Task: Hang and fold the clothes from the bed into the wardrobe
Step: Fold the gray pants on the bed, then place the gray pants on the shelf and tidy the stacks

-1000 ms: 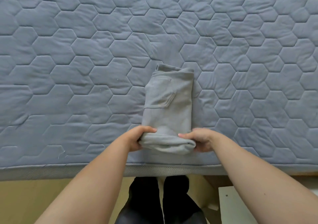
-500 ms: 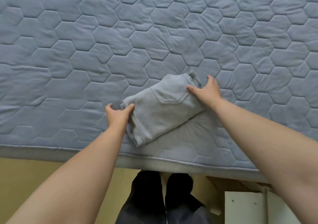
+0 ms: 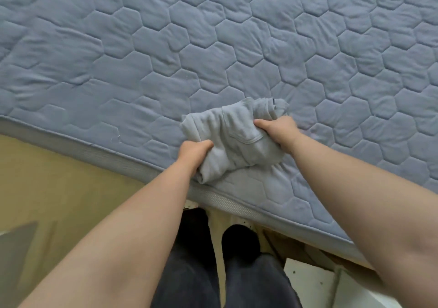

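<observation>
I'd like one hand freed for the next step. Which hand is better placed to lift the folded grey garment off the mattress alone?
Probably the right hand: it grips the folded grey garment at its loose-layered end, near the pocket. The left hand holds only the near edge.

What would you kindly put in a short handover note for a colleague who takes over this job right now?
Left hand: grips the near-left end of the folded grey garment.
Right hand: grips its far-right end.
Garment: a bunched bundle with the pocket facing up, at the near edge of the mattress. I cannot tell whether it is lifted clear of the surface.
Done: this garment is folded.
Left: carry it to the wardrobe, which is not in view, and put it away.
</observation>
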A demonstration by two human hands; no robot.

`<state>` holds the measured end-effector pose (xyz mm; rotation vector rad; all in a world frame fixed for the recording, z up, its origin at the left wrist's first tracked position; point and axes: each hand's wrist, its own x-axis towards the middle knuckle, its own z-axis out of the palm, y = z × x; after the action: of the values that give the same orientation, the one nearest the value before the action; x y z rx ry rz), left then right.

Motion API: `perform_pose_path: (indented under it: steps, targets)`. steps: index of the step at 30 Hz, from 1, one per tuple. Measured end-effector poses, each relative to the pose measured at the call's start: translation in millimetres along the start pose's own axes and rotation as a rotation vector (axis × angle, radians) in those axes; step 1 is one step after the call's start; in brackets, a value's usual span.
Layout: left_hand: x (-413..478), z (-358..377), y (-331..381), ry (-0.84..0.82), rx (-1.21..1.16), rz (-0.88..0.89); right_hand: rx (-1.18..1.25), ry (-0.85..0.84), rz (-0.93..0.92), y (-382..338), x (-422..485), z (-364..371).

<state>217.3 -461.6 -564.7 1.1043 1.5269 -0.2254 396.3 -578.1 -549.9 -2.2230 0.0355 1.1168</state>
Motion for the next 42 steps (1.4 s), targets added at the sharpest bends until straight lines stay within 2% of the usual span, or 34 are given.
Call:
perform_pose_path:
  steps: [4, 13, 20, 26, 31, 36, 39, 42]
  targets:
    - [-37, -34, -25, 0.099, -0.002, -0.029, -0.192, -0.003, -0.081, -4, -53, 35]
    - [-133, -182, -130, 0.330, -0.310, -0.195, -0.501, -0.340, -0.398, -48, -189, 151]
    - [-241, -305, -229, 0.588, -0.523, -0.324, -0.907, -0.627, -0.824, -80, -347, 284]
    - [-335, -392, -319, 0.779, -0.733, -0.409, -1.206, -0.784, -1.156, -80, -500, 384]
    - [-415, -469, -381, 0.927, -0.813, -0.506, -1.267, -0.930, -1.358, -68, -634, 463]
    - [-481, -539, -430, 1.138, -0.884, -0.528, -1.194, -1.091, -1.541, -69, -760, 515]
    - [-518, -567, -441, 1.200, -0.938, -0.613, -1.190, -1.217, -1.646, -77, -823, 528]
    - [-553, -594, -437, 1.193, -1.115, -0.685, -1.157, -1.348, -1.796, -89, -872, 544]
